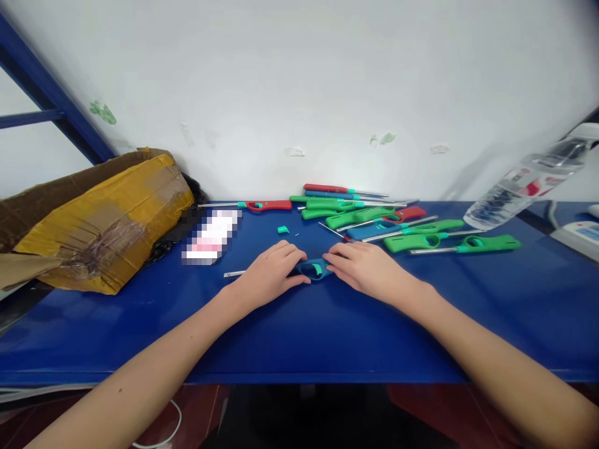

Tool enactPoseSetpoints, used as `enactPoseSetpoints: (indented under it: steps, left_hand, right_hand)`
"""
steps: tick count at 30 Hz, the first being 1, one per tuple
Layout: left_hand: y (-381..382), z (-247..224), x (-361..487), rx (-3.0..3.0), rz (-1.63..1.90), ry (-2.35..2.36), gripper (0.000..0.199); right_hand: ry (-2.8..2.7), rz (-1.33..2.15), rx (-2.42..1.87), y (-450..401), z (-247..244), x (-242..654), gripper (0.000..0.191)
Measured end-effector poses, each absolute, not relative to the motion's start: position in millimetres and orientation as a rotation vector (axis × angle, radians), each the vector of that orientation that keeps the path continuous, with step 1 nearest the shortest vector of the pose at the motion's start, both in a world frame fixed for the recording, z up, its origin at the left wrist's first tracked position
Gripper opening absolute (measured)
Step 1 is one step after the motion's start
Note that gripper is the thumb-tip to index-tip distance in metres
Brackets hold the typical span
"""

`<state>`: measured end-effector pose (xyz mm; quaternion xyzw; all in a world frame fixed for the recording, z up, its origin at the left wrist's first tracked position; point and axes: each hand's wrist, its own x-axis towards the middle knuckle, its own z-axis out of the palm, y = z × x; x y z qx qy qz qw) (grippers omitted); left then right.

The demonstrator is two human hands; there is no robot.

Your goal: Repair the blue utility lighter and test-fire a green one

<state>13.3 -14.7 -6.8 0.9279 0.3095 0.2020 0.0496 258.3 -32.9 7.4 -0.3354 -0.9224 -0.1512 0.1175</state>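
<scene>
A blue long-necked gas lighter (312, 269) lies across the middle of the blue table, its metal barrel pointing left. My left hand (274, 271) is closed round its front part, thumb along the near side. The fingers of my right hand (362, 265) are closed on the handle end. Between the hands the trigger opening shows, with a teal trigger in it. Just beyond lies a small loose teal plastic piece (283, 230), with a tiny thin pin (296, 234) beside it. A screwdriver-like thin rod with a red end (346, 239) lies past my right hand.
Several green, red and blue lighters (421, 240) lie piled at the back right. One red lighter (269, 205) rests by the wall. A taped cardboard box (107, 231) and a blurred-out flat object (213, 237) are left. A water bottle (519, 187) stands at the right.
</scene>
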Motion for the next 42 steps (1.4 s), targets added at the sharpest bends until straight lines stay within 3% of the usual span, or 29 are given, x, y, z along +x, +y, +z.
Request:
enactPoseSetpoints:
  steps: [6,11,15,30,33,36,42]
  left_hand:
    - [-14.3,-6.9,13.7,2.779,0.571,0.981,0.031]
    - [-12.5,-4.9,11.1,2.761,0.529,0.987,0.030]
    - [-10.9,-2.7,8.4,2.810,0.546,0.977,0.029]
    - [-11.5,2.6,7.1,2.883,0.610,0.939,0.033]
    - [-11.4,4.4,6.8,2.956,0.714,0.871,0.032]
    - [-12.4,8.1,7.5,3.063,0.837,0.756,0.031]
    - [-17.5,14.9,8.7,3.051,0.909,0.649,0.029]
  right_hand:
    - [-2.674,-0.431,-0.996,-33.4,4.0,256.2,0.025]
    - [-2.605,-0.009,-1.048,-28.1,2.5,264.5,0.032]
    - [-2.605,0.129,-1.058,-22.8,-0.8,271.6,0.042]
    - [-2.342,0.679,-1.128,-24.4,14.9,264.5,0.031]
    - [-2.180,0.996,-1.229,-24.7,21.4,266.1,0.037]
    - [-1.890,1.543,-1.208,-24.4,27.5,270.9,0.044]
    - [-1.407,2.195,-1.022,-23.7,19.1,275.0,0.042]
